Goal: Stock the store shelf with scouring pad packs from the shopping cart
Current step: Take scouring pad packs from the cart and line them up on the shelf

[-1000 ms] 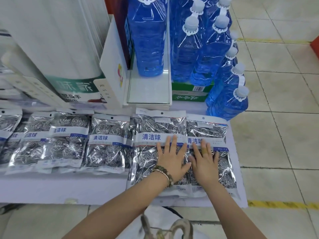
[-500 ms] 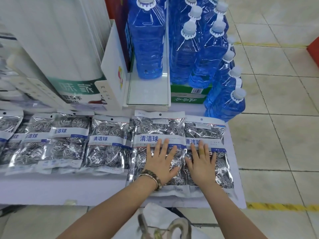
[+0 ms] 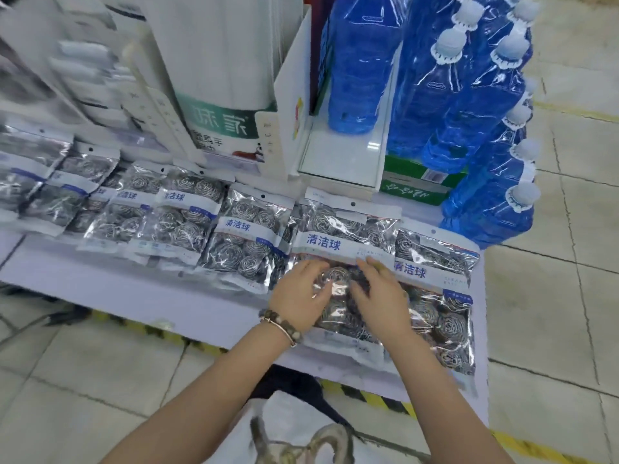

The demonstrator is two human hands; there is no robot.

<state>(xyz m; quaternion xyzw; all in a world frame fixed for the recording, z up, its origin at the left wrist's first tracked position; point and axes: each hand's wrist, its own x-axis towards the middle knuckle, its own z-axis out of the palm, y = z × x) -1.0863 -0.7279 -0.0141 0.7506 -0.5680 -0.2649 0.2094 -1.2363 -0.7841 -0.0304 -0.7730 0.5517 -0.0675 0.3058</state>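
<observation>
Pressing a glossy scouring pad pack (image 3: 341,231), left hand (image 3: 299,298) and right hand (image 3: 380,298) lie flat.

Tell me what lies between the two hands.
Head view: between the left hand and the right hand lies the clear lower part of one scouring pad pack, a steel coil showing through; both hands touch that pack.

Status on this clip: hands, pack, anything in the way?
Left hand and right hand open, resting on one scouring pad pack. Pack lying on shelf. Neighbouring pack close alongside, nothing blocking.
</observation>
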